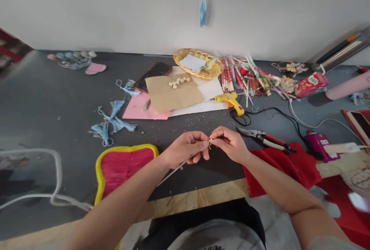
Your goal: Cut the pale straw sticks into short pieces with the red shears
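Note:
My left hand (187,147) is closed around a thin, pale wooden stick (172,173), which slants down to the left from its fingers. At the stick's upper end, my right hand (229,144) pinches with thumb and forefinger, the fingertips of both hands nearly meeting. Small tan bits show just below the fingertips, too small to name. A finger of the right hand has a tan bandage or wrap (220,132) on it. Close by on the right lie pruning shears (266,138) with red and white handles. A yellow glue gun (231,100) rests beyond the hands.
Brown paper (170,97) bears several small pale beads (175,84). Behind it stands a wicker basket (185,52). Patterned sticks (228,76) lie at the back right. Blue tassels (115,117) and a pink, yellow-edged pad (127,165) are left; red cloth (286,167) is right.

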Tool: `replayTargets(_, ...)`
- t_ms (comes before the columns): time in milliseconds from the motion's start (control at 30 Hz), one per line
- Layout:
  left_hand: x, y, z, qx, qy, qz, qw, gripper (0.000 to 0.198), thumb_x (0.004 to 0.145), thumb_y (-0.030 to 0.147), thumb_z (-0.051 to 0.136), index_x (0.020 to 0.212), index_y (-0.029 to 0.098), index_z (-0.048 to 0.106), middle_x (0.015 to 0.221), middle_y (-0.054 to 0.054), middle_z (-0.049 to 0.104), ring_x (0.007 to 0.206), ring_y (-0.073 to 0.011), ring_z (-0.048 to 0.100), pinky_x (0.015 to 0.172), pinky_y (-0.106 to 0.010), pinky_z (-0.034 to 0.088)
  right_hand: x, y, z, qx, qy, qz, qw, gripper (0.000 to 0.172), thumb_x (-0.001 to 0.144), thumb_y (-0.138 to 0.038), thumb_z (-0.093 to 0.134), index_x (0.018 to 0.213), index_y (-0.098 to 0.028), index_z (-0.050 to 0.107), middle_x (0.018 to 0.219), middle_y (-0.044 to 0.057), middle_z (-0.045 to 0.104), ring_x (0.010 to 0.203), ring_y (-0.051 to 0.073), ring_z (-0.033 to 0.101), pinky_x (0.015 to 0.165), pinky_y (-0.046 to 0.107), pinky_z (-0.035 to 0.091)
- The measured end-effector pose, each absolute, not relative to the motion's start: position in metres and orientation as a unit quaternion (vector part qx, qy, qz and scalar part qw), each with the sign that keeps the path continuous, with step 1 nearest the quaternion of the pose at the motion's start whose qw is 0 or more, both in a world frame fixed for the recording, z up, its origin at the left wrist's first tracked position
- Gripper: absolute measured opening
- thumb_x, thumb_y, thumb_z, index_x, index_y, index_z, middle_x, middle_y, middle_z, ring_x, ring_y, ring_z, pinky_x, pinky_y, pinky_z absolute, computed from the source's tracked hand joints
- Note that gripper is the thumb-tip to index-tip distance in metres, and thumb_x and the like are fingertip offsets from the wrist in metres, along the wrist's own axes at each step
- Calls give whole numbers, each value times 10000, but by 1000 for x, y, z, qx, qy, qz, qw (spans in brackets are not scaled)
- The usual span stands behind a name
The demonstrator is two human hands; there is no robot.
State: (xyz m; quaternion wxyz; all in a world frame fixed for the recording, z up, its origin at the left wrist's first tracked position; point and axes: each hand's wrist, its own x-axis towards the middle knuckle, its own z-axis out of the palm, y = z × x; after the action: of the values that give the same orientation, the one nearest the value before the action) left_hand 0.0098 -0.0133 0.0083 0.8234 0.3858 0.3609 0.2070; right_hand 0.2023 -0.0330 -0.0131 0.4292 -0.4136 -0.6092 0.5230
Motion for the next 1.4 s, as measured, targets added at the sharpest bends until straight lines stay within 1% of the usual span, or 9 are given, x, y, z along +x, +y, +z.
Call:
replayTargets(233, 12, -15, 12, 428, 383, 189, 797, 310, 769, 426, 690, 813, 151, 556, 614, -23, 687, 371, -40, 456, 314, -127, 283, 206, -34, -12, -404, -643, 499, 417, 122, 876, -324, 620, 843, -207, 632, 811, 12, 596, 693, 112, 564, 620, 236, 468)
replayTargets(467, 11, -17, 17, 489, 406, 190, 748, 220, 804, 351, 642, 785, 145, 568, 651, -20, 693, 395, -41, 476, 342, -133, 331, 207, -34, -11, -403, -668, 476, 405, 127, 890, -323, 600, 867, -203, 635, 826, 18, 608, 698, 113, 567, 624, 235, 463)
replayTargets(600, 12, -18, 17, 507, 418, 191, 729, 223, 810, 349, 634, 759, 142, 567, 658, -23, 694, 394, -39, 473, 347, -136, 337, 207, -34, -8, -403, -683, 457, 403, 108, 890, -295, 600, 854, -198, 631, 814, 17, 608, 704, 116, 566, 643, 240, 467)
replayTargets(767, 12, -18, 13, 491, 401, 195, 748, 243, 806, 365, 650, 755, 139, 575, 646, -15, 685, 396, -33, 470, 348, -127, 325, 208, -35, -7, -402, -681, 466, 398, 94, 882, -283, 610, 849, -200, 640, 814, 14, 606, 702, 112, 566, 636, 235, 467)
replayTargets(967, 10, -16, 12, 441, 382, 211, 785, 272, 778, 384, 694, 743, 136, 586, 621, -12, 675, 388, -31, 460, 335, -125, 308, 207, -37, -11, -383, -628, 542, 407, 132, 881, -323, 614, 943, -215, 658, 866, 21, 611, 688, 108, 585, 616, 233, 492)
replayTargets(1100, 10, -17, 13, 436, 377, 203, 792, 291, 766, 387, 711, 712, 132, 580, 621, -19, 679, 389, -29, 460, 341, -127, 319, 207, -37, -10, -384, -630, 538, 408, 136, 885, -316, 609, 952, -214, 667, 864, 24, 616, 667, 103, 583, 608, 232, 498)
replayTargets(1267, 12, -19, 13, 436, 372, 207, 793, 282, 779, 385, 700, 730, 133, 584, 626, -11, 679, 398, -27, 461, 352, -128, 320, 207, -37, -7, -372, -643, 528, 411, 106, 892, -278, 601, 933, -209, 669, 839, 19, 619, 650, 92, 584, 589, 216, 495)
replayTargets(1400, 12, -19, 11, 430, 373, 208, 795, 276, 780, 380, 699, 733, 133, 585, 635, -15, 682, 396, -27, 455, 353, -133, 313, 207, -38, -6, -375, -638, 533, 410, 130, 892, -307, 599, 915, -197, 665, 820, 19, 614, 634, 91, 580, 575, 214, 498)
